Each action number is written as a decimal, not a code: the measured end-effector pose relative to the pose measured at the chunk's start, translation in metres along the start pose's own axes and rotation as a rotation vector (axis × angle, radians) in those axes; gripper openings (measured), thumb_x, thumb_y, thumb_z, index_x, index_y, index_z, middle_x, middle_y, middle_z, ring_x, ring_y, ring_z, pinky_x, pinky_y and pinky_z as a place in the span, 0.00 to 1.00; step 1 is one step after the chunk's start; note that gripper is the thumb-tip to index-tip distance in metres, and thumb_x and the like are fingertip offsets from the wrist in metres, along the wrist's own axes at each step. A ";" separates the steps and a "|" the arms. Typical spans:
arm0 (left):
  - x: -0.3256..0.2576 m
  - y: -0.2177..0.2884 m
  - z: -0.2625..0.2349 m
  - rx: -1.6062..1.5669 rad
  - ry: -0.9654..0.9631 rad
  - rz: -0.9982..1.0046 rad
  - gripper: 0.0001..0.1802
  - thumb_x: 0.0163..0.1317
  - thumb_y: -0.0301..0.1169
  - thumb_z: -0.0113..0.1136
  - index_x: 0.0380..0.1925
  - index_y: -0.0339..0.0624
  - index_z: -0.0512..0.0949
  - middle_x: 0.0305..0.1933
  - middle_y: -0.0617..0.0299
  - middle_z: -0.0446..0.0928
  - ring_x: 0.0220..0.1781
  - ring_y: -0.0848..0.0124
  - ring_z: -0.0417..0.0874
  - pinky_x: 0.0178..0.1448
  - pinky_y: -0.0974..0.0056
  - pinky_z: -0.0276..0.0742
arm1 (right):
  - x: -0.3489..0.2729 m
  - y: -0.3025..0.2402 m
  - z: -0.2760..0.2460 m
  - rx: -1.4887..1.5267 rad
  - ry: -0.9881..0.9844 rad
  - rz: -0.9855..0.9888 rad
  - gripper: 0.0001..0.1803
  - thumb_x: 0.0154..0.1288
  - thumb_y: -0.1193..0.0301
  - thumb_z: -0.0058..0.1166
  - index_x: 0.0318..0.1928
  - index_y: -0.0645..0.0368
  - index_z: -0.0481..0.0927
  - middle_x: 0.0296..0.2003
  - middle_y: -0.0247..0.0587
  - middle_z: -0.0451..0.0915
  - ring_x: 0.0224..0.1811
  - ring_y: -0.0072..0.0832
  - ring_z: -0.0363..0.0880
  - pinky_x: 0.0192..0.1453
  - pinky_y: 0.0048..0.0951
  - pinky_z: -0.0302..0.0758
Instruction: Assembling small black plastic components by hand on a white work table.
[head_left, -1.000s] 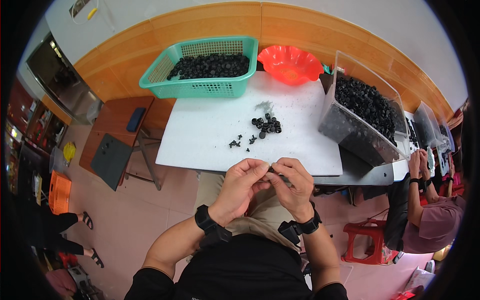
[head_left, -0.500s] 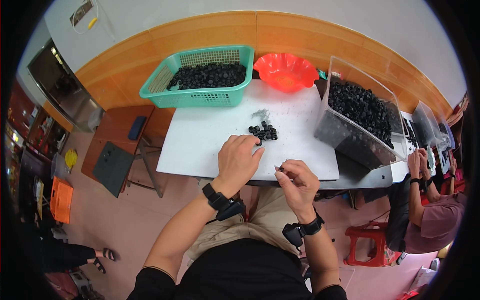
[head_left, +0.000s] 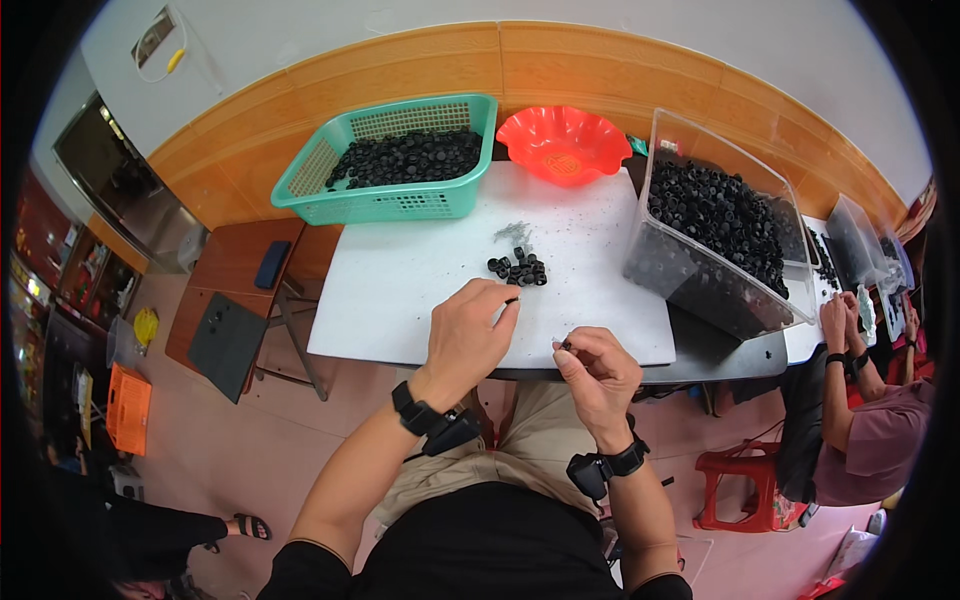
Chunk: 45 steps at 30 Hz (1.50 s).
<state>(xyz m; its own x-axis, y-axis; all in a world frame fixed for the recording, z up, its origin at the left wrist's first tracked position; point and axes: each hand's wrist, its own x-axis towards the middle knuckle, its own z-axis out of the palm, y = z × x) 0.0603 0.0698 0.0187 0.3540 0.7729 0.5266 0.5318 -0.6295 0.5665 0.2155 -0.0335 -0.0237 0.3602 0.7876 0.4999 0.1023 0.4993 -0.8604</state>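
My left hand (head_left: pixel 468 332) reaches over the white table (head_left: pixel 400 290), its fingertips pinching a small black part at the near edge of a little pile of black ring-shaped parts (head_left: pixel 518 268). My right hand (head_left: pixel 598 368) hovers at the table's front edge, fingers closed on a thin small piece with a dark tip. Both wrists carry black bands. A faint smear of tiny grey bits (head_left: pixel 512 232) lies just beyond the pile.
A green basket (head_left: pixel 385 205) of black parts stands at the back left, a red bowl (head_left: pixel 562 145) behind the middle, a clear bin (head_left: pixel 735 300) of black parts at the right. Another person (head_left: pixel 860 400) works at the far right. A brown side table (head_left: pixel 240 290) stands left.
My hands were together over my lap. The left one has reached forward onto the table to the pile of black parts; the right has risen to the table's edge.
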 end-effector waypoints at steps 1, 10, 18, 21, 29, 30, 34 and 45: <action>-0.002 0.004 -0.007 -0.085 -0.014 -0.009 0.09 0.57 0.25 0.66 0.39 0.41 0.86 0.37 0.56 0.84 0.43 0.62 0.86 0.44 0.63 0.81 | 0.001 0.000 -0.001 0.000 0.003 0.002 0.11 0.60 0.83 0.66 0.44 0.69 0.82 0.43 0.47 0.81 0.38 0.23 0.80 0.40 0.21 0.80; -0.023 -0.010 -0.021 -0.847 -0.154 -0.353 0.10 0.64 0.19 0.63 0.46 0.32 0.83 0.43 0.58 0.84 0.43 0.73 0.86 0.48 0.67 0.84 | 0.005 -0.001 0.005 0.027 -0.013 -0.017 0.11 0.59 0.85 0.65 0.43 0.69 0.82 0.43 0.47 0.81 0.37 0.22 0.80 0.39 0.21 0.79; -0.033 -0.011 -0.030 -1.319 -0.264 -0.607 0.12 0.66 0.21 0.63 0.49 0.32 0.81 0.49 0.52 0.83 0.45 0.69 0.87 0.54 0.64 0.87 | 0.005 -0.007 0.012 0.032 -0.062 -0.037 0.10 0.61 0.87 0.62 0.43 0.70 0.81 0.42 0.46 0.80 0.37 0.24 0.80 0.45 0.25 0.82; -0.036 -0.010 -0.032 -1.417 -0.280 -0.635 0.13 0.66 0.21 0.62 0.50 0.34 0.80 0.50 0.52 0.83 0.46 0.67 0.87 0.54 0.63 0.87 | 0.005 -0.007 0.016 0.024 -0.052 -0.056 0.11 0.59 0.83 0.66 0.43 0.68 0.83 0.40 0.47 0.82 0.36 0.22 0.81 0.38 0.21 0.80; -0.046 -0.013 -0.030 -1.566 -0.299 -0.725 0.14 0.67 0.22 0.61 0.53 0.32 0.79 0.48 0.53 0.84 0.45 0.68 0.87 0.54 0.64 0.87 | 0.006 -0.012 0.024 -0.025 -0.093 -0.097 0.12 0.58 0.82 0.67 0.43 0.67 0.83 0.40 0.46 0.83 0.35 0.23 0.82 0.36 0.21 0.80; -0.046 -0.014 -0.030 -1.567 -0.298 -0.726 0.14 0.67 0.22 0.61 0.53 0.32 0.79 0.48 0.53 0.84 0.45 0.68 0.87 0.54 0.64 0.87 | 0.006 -0.012 0.025 -0.042 -0.104 -0.103 0.12 0.58 0.82 0.67 0.43 0.67 0.83 0.39 0.46 0.83 0.34 0.23 0.82 0.36 0.21 0.80; -0.049 -0.019 -0.028 -1.648 -0.276 -0.807 0.13 0.68 0.23 0.60 0.51 0.35 0.80 0.48 0.54 0.83 0.44 0.70 0.87 0.52 0.64 0.88 | 0.007 -0.016 0.027 -0.059 -0.116 -0.095 0.12 0.58 0.82 0.68 0.43 0.67 0.83 0.39 0.45 0.83 0.34 0.22 0.81 0.36 0.21 0.79; -0.058 -0.017 -0.028 -1.765 -0.257 -0.816 0.11 0.67 0.22 0.61 0.50 0.35 0.81 0.45 0.52 0.84 0.45 0.68 0.88 0.54 0.64 0.88 | 0.007 -0.017 0.032 -0.144 -0.165 -0.108 0.12 0.57 0.80 0.68 0.43 0.64 0.83 0.38 0.44 0.83 0.33 0.24 0.82 0.35 0.22 0.78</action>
<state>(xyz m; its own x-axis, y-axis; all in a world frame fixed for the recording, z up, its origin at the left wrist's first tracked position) 0.0092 0.0339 -0.0036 0.6338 0.7604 -0.1420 -0.5781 0.5876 0.5662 0.1869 -0.0245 -0.0025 0.1845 0.7866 0.5893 0.2671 0.5369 -0.8002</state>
